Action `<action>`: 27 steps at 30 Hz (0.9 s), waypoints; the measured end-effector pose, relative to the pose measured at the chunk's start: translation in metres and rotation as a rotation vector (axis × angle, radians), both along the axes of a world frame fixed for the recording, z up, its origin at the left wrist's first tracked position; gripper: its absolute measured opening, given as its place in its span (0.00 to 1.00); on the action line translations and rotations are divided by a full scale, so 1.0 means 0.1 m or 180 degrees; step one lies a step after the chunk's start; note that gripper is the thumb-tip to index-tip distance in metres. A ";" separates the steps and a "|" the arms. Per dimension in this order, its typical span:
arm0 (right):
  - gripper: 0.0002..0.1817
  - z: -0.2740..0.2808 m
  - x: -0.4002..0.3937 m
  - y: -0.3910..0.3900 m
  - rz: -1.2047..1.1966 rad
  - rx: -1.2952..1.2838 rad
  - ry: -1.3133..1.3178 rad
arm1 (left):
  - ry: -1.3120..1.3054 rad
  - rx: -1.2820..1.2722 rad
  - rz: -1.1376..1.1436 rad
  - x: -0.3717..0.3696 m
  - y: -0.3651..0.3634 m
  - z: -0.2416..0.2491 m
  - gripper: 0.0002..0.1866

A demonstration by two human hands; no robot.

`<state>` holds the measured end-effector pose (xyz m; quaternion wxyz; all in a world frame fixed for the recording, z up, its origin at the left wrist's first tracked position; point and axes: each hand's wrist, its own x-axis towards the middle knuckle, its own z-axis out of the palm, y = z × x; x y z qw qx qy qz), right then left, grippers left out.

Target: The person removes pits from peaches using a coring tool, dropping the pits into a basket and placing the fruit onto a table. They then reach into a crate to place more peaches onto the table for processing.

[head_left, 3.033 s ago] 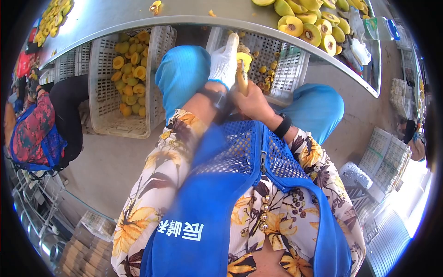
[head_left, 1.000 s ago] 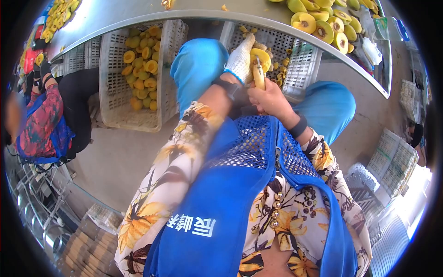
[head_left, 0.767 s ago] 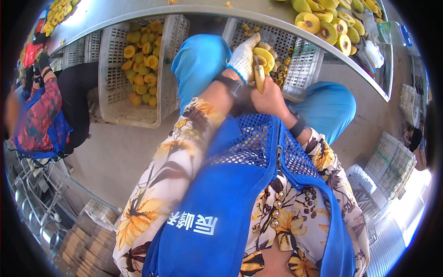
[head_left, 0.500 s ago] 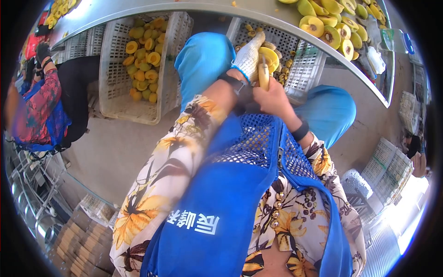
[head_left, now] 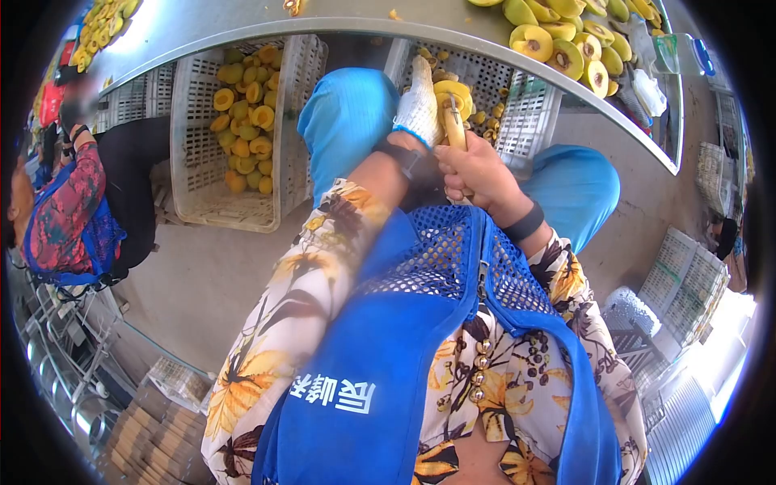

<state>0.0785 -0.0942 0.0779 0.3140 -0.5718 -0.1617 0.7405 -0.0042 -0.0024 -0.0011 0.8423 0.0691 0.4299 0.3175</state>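
My left hand (head_left: 416, 101), in a white knitted glove, is closed on a yellow peach half (head_left: 458, 90), its cut face turned up toward me. Bare fingers of my right hand (head_left: 483, 174) wrap around a yellow-handled pitting tool (head_left: 456, 133). The tool's narrow metal end lies against the middle of the peach half. Both hands are between my knees, over a perforated crate (head_left: 529, 105) with small fruit pieces (head_left: 490, 120) inside. The left fingertips are partly hidden behind the fruit.
Left of my knee stands a crate (head_left: 230, 212) of peach halves (head_left: 246, 121). A metal table (head_left: 339, 18) crosses in front, bearing cut peaches with brown pits (head_left: 566, 58) at right. Another person (head_left: 69, 202) sits at far left. Stacked crates (head_left: 683, 279) stand at right.
Both hands have shifted slightly left in view, with the peach half still held. My right hand has turned, and the tool's metal end now shows against the cut face.
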 end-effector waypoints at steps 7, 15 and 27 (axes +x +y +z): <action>0.09 0.03 -0.03 -0.06 -0.0130 -0.0102 0.0303 | -0.0227 0.0062 0.0083 0.01 -0.02 -0.01 0.29; 0.10 -0.35 -0.08 -0.18 0.0701 0.1428 -0.2384 | -0.0718 -0.0441 -0.0189 -0.01 -0.01 0.10 0.25; 0.08 -0.02 0.14 -0.16 -0.0170 -0.0256 0.1178 | 0.0829 0.1361 -0.0302 -0.01 -0.07 0.31 0.24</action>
